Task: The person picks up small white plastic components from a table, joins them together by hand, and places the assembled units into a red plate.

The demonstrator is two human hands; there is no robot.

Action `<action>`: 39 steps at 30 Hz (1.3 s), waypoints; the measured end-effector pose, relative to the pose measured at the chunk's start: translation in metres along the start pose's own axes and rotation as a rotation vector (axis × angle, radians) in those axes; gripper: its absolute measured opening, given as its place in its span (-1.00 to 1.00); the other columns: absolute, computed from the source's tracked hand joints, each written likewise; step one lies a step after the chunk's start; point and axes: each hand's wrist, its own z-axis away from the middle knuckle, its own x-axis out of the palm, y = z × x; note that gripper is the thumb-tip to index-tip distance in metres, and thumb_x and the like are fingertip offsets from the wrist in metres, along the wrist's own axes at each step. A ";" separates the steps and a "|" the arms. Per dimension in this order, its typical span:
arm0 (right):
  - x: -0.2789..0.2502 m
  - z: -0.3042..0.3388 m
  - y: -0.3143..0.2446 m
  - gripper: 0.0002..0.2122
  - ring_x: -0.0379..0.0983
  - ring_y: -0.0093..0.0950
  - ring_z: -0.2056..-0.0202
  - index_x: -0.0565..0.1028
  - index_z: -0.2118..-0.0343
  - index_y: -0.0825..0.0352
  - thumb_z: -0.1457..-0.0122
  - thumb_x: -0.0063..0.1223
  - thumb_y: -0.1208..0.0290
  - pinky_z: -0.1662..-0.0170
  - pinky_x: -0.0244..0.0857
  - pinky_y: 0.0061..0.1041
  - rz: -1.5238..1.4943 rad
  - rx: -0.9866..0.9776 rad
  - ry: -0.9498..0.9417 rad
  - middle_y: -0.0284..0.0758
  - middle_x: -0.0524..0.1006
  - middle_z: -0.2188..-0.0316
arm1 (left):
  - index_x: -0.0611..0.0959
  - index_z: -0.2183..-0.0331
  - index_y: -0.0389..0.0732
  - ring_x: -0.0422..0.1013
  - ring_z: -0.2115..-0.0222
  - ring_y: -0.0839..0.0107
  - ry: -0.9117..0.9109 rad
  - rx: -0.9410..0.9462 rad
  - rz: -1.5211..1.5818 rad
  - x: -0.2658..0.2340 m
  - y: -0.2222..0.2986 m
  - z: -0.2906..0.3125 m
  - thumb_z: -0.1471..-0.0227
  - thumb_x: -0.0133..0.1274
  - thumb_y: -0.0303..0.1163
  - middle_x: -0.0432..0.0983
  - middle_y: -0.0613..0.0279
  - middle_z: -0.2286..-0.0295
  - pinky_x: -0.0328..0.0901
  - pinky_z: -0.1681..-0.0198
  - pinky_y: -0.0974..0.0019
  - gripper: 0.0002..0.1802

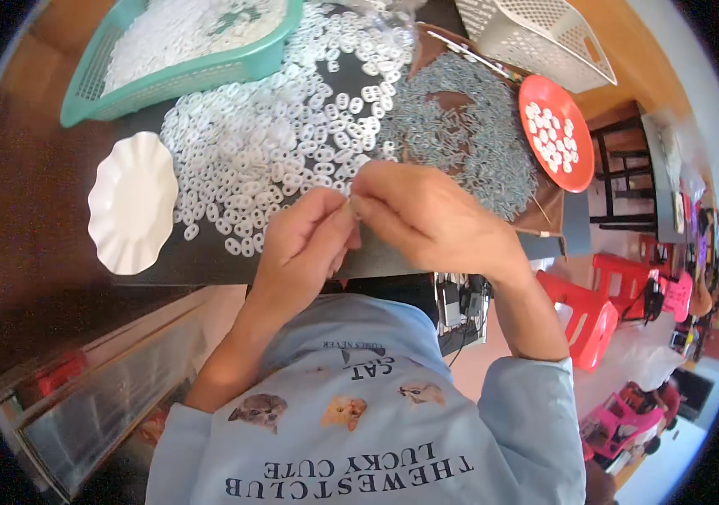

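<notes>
Over the near edge of the dark table, my left hand (307, 246) and my right hand (434, 217) meet fingertip to fingertip. Both are closed in a pinch, and whatever sits between the fingers is too small and hidden to make out. Just beyond them spreads a broad heap of small white oval plastic pieces (246, 147), each with two holes. Beyond my right hand, a pile of small grey slender pieces (469, 126) lies on a brown sheet (551, 215). A red oval plate (583, 164) to its right holds several white pieces.
A white scalloped dish (132, 206) stands at the table's left edge. Behind it is a teal basket (195, 77) filled with white pieces. A white perforated basket (545, 38) stands at the far right. Red plastic stools (583, 316) are on the floor to the right.
</notes>
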 end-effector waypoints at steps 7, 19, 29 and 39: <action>-0.008 0.012 -0.003 -0.76 0.38 0.00 0.40 0.34 0.43 0.43 -0.19 -0.10 0.31 0.35 0.22 -0.13 -0.151 0.058 -0.072 -0.04 0.40 0.52 | 0.49 0.39 -0.28 0.19 0.70 0.68 -0.062 -0.087 0.227 0.002 -0.002 0.003 -0.21 -0.18 -0.32 0.39 0.29 0.59 0.04 0.69 0.59 -0.75; 0.012 0.028 -0.013 -0.83 0.43 -0.16 0.47 0.36 0.40 0.38 -0.16 -0.05 0.36 0.51 0.32 -0.22 0.206 -0.100 0.140 -0.19 0.36 0.51 | 0.45 0.50 -0.23 0.10 0.79 0.66 0.129 -0.161 0.299 0.020 -0.004 0.003 -0.18 -0.19 -0.29 0.33 0.34 0.69 -0.05 0.75 0.55 -0.72; 0.032 0.038 -0.003 -0.83 0.36 -0.08 0.51 0.32 0.48 0.38 -0.18 -0.07 0.41 0.52 0.21 -0.17 -0.047 -0.009 0.305 -0.13 0.33 0.57 | 0.47 0.48 -0.23 0.08 0.69 0.72 0.094 0.091 -0.086 0.023 -0.012 0.009 -0.24 -0.22 -0.30 0.25 0.43 0.68 -0.05 0.66 0.57 -0.69; 0.025 0.054 0.009 -0.91 0.34 -0.17 0.48 0.37 0.43 0.44 -0.13 -0.03 0.53 0.41 0.21 -0.30 -0.208 0.064 0.229 -0.15 0.35 0.55 | 0.49 0.42 -0.28 0.15 0.66 0.69 -0.040 0.194 -0.403 0.021 -0.012 0.009 -0.19 -0.12 -0.38 0.32 0.41 0.66 0.07 0.61 0.53 -0.80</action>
